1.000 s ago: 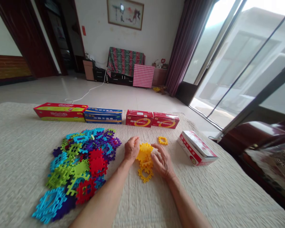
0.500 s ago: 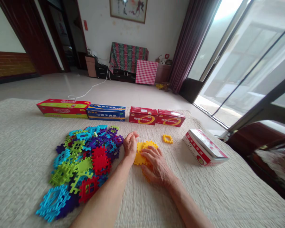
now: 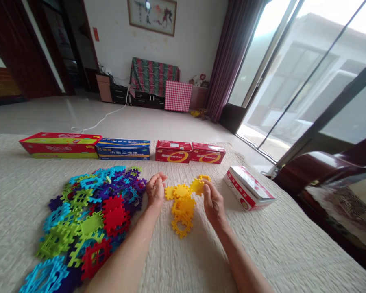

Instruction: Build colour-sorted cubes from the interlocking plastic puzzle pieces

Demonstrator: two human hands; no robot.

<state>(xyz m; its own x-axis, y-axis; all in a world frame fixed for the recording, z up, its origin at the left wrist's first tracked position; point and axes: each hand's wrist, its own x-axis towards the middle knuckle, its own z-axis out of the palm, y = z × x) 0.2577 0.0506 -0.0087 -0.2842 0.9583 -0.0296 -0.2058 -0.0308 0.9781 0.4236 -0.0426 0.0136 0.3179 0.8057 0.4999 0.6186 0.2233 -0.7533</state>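
Note:
My right hand (image 3: pixel 214 201) pinches a yellow toothed building piece (image 3: pixel 197 186) between thumb and fingers. A small yellow frame piece (image 3: pixel 205 177) shows just behind it. My left hand (image 3: pixel 156 190) is closed, its fingers curled, just left of the yellow pieces; what it holds, if anything, is hidden. Between my hands lies a small group of yellow toothed pieces (image 3: pixel 183 205) on the cream cover, partly overlapping. To the left of my left arm spreads a heap of interlocking pieces in blue, purple, green and red (image 3: pixel 93 211).
Along the far edge of the cream cover (image 3: pixel 183 264) stand a red-and-green box (image 3: pixel 64 145), a blue box (image 3: pixel 123 149) and two red boxes (image 3: pixel 173 151). A white-and-red box (image 3: pixel 248 189) sits at the right. Beyond is a tiled floor with a white cable.
My right hand has lifted off the yellow group, moved right and taken hold of a yellow piece. My left hand stays closed beside the group. The view has turned slightly right.

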